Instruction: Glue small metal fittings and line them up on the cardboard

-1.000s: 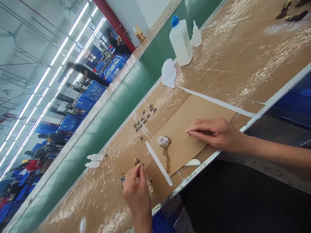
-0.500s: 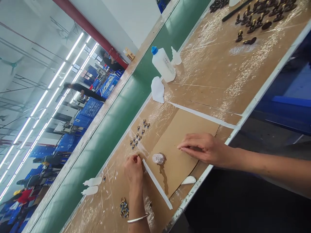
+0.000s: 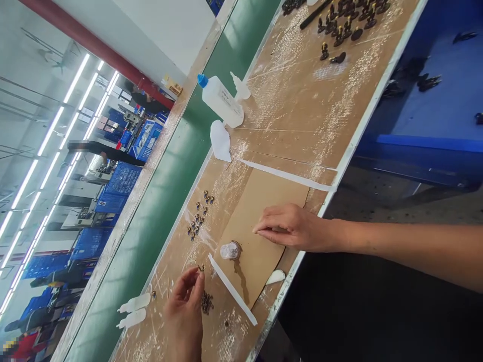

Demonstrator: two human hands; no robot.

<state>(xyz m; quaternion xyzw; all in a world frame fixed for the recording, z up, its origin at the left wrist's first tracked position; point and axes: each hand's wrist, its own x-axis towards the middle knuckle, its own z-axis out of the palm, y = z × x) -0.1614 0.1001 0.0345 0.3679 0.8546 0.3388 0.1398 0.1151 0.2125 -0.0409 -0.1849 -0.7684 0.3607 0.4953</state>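
Left of the cardboard (image 3: 260, 236), two white dropper bottles (image 3: 132, 311) lie side by side on the tabletop (image 3: 287, 115). The left hand (image 3: 183, 311) is beside the cardboard's lower end, its fingers drawn into a narrow pinch. A tiny gold-and-dark part (image 3: 201, 268) sits at the fingertips; whether it is gripped cannot be told. Working at the very tips, as here, is sound practice for a part this small, since it stays in sight. A heap of dark parts (image 3: 206, 303) lies just below the pinch. Rows of small blue-and-gold parts (image 3: 196, 221) stand off the cardboard's left edge. A small clear container (image 3: 230, 250) stands on the cardboard. The right hand (image 3: 294, 229) is open, fingers together, resting flat on the cardboard, which properly steadies the sheet. Beyond the cardboard are a blue-capped white bottle (image 3: 221, 100) and dark figures (image 3: 339, 25).
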